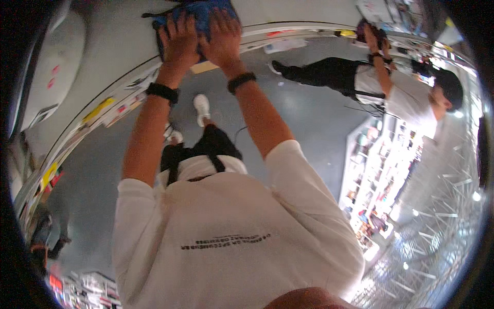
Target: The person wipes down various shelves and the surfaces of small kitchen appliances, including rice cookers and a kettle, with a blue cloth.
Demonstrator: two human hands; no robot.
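At the top of the head view a blue fabric item (pixel 200 17) with dark edges, perhaps a folded bag or garment, lies on a pale worktop (pixel 115 50). My left hand (pixel 179 40) rests on its left part, palm down with the fingers stretched forward. Beside it my right hand (pixel 222 38) lies flat on the right part, its fingers closer together. The thumbs come near each other over the fabric. Both wrists wear dark bands. The underside of the item is hidden, and neither hand visibly grips it.
A co-worker (pixel 405 85) in a white shirt stands at the right, hands on a dark item (pixel 370 33) at the worktop. A pale rounded panel (pixel 58 69) stands at the left. Yellow and red items line a shelf (pixel 96 110) below the worktop edge. Another person (pixel 44 235) is at lower left.
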